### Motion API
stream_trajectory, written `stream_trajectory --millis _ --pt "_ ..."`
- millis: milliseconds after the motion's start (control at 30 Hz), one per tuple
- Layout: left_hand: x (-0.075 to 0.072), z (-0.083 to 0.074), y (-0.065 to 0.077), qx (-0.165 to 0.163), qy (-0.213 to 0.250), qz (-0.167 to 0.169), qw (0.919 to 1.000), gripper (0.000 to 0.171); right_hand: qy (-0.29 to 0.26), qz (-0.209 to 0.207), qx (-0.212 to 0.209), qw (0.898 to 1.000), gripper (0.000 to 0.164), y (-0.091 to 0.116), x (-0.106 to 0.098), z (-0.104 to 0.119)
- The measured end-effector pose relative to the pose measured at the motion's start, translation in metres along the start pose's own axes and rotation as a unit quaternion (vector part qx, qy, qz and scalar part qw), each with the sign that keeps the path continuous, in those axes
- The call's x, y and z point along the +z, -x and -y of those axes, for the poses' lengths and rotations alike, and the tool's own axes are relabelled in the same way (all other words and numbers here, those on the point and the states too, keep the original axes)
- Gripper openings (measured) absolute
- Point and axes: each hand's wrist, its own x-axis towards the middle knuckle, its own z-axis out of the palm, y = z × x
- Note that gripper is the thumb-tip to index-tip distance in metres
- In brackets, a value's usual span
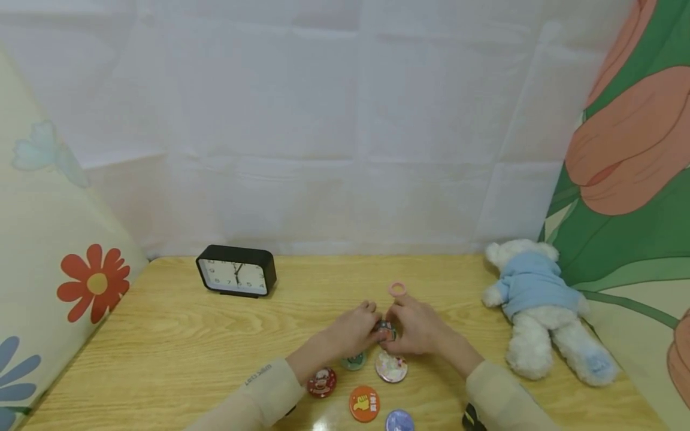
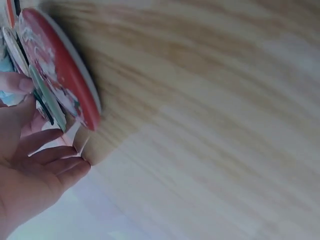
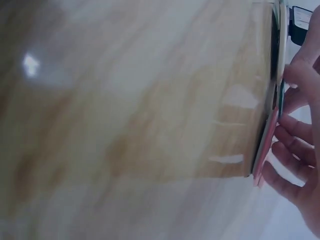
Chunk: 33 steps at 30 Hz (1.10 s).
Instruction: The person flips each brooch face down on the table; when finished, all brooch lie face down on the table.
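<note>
My left hand [image 1: 353,329] and right hand [image 1: 417,328] meet near the middle of the table. Between their fingertips is a small round badge [image 1: 385,331] with a dark and reddish picture, and both hands pinch it by its edges. A green badge [image 1: 354,361] lies just under the left hand, and a pale pink-and-white badge [image 1: 391,366] sits in front of the right. Behind the right hand's fingers lies a pink ring [image 1: 397,289]. In the left wrist view, a red badge [image 2: 60,65] partly covers the others near the left hand [image 2: 35,165].
Nearer the front lie an orange thumbs-up badge [image 1: 364,403] and a bluish badge [image 1: 399,420]. A black object [image 1: 472,417] shows partly beside the right sleeve. At the back left stands a black clock [image 1: 237,272]; a plush bear [image 1: 541,299] in blue lies at the right.
</note>
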Motion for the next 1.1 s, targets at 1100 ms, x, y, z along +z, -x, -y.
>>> stream_trajectory --millis 1100 --pt "-0.054 0.004 0.001 0.081 0.130 -0.088 0.9842 0.049 -0.077 -0.161 -0.076 0.981 0.045 -0.012 -0.041 -0.006"
